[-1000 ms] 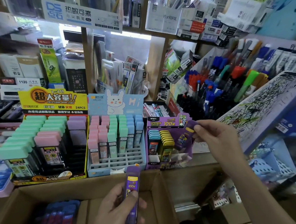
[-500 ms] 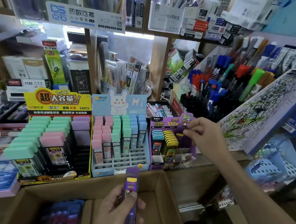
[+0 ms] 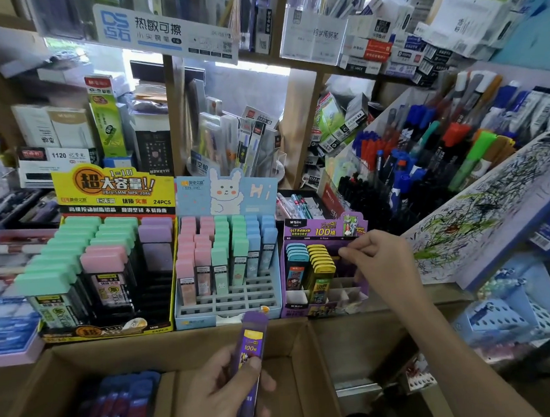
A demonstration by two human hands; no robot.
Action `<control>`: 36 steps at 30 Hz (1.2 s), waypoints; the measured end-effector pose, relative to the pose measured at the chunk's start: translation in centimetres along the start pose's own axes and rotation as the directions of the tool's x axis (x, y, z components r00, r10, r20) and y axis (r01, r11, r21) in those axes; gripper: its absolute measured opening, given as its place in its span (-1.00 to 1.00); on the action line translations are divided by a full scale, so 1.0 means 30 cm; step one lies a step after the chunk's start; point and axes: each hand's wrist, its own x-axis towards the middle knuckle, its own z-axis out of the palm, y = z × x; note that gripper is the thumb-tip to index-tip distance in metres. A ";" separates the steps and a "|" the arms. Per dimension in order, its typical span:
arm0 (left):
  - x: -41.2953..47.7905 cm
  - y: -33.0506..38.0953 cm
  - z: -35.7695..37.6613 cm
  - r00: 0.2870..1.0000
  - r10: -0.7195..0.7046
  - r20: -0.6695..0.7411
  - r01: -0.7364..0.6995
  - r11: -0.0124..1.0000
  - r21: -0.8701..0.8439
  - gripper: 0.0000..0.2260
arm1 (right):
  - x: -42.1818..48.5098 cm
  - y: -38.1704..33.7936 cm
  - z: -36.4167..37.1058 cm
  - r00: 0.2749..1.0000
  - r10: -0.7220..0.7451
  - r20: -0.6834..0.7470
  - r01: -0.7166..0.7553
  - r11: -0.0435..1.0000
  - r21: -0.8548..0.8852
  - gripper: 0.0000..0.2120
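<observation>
Left hand, 6 o'clock: I am gripping a purple case. Right hand, 4 o'clock: fingers are curling into the display box, grasp unclear.

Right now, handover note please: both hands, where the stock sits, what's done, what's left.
Left hand: grips a purple case upright over the cardboard box.
Right hand: fingers curled at the right column of the purple display box; I cannot tell if they pinch anything.
Done: blue cases and yellow cases stand in the display's two left columns.
Left: front slots on the display's right side are vacant, so the held purple case likely goes there. More dark cases lie in the cardboard box's left part.
</observation>
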 end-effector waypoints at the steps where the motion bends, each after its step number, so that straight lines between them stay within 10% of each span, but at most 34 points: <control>1: -0.001 0.000 0.001 1.000 0.000 -0.003 0.000 1.000 -0.008 -0.85 | -0.006 0.000 -0.006 1.000 0.004 -0.001 -0.004 1.000 0.006 -0.88; 11: -0.012 0.017 0.005 0.999 0.046 0.004 -0.046 0.999 -0.011 -0.74 | -0.125 -0.122 -0.048 0.996 -0.081 -0.024 0.084 0.984 0.160 -0.92; 24: -0.027 0.026 0.001 0.993 0.116 0.019 -0.116 0.993 -0.001 -0.82 | -0.305 -0.148 0.142 0.868 -0.066 0.493 -0.135 0.923 0.360 -0.93; 36: -0.013 0.022 0.002 0.998 0.043 -0.048 -0.048 0.993 -0.104 -0.79 | -0.234 -0.141 -0.057 0.987 -0.060 0.152 -0.023 0.869 0.494 -0.86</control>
